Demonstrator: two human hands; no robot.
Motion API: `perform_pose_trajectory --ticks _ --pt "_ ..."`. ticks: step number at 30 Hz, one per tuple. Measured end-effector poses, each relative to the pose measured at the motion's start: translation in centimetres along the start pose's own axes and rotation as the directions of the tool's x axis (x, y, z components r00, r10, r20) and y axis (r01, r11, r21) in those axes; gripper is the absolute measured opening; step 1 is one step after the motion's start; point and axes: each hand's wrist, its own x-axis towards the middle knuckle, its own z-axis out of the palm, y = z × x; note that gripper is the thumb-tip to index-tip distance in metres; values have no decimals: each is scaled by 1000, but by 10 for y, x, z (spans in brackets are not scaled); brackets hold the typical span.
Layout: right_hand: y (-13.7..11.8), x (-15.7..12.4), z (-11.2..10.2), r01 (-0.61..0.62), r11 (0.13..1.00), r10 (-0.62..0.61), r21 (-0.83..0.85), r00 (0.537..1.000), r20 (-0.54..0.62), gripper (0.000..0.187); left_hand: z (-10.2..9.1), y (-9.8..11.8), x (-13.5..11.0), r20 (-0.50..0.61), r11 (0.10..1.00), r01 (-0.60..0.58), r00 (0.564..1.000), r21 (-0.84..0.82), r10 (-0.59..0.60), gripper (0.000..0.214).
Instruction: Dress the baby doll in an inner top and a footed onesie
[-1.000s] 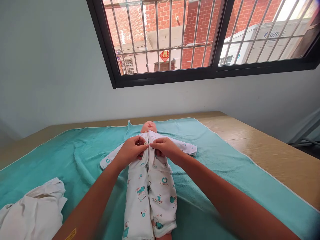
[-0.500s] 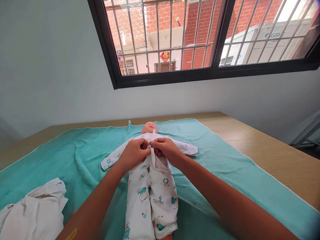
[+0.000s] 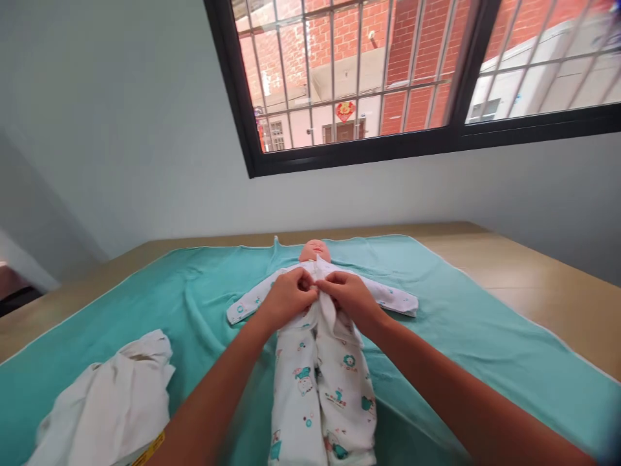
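A baby doll (image 3: 315, 250) lies on its back with its head at the far end. It wears a white printed baby shirt (image 3: 398, 303) with both sleeves spread wide, and matching baby pants (image 3: 323, 395) stretch toward me. My left hand (image 3: 290, 296) is closed in a pinch on the shirt's front edge at the chest. Opposite it, my right hand (image 3: 350, 296) pinches the same front opening, fingertips almost touching those of the left. Below the fingers a flap of the shirt front stands raised. Any fastener between the fingertips is hidden.
A teal towel (image 3: 204, 349) is spread beneath the doll on a wooden table (image 3: 548, 272). Crumpled white cloth (image 3: 114, 401) lies at the near left, beside my left forearm. Behind the table are a wall and a dark-framed barred window (image 3: 349, 152).
The view has swung left, so everything sits farther right in the picture. Both hands stay pinched at the shirt's chest, and the flap under my right hand stands out wider.
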Motion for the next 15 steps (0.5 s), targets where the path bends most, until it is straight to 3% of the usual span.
perform_pose_trajectory --ticks 4,7,9,15 --pt "-3 -4 1 -94 983 87 157 995 50 34 -1 2 0 -8 998 -55 998 2 55 6" --pt "-3 -3 1 -106 986 92 127 989 116 36 -6 5 -2 88 982 100 992 -159 -86 2" --pt "-4 -1 1 -98 993 89 60 986 137 36 -10 6 -2 182 921 231 967 -314 -180 1" --pt "-2 0 1 -62 997 67 -47 991 114 37 -16 -2 3 308 710 378 922 -595 -234 12"
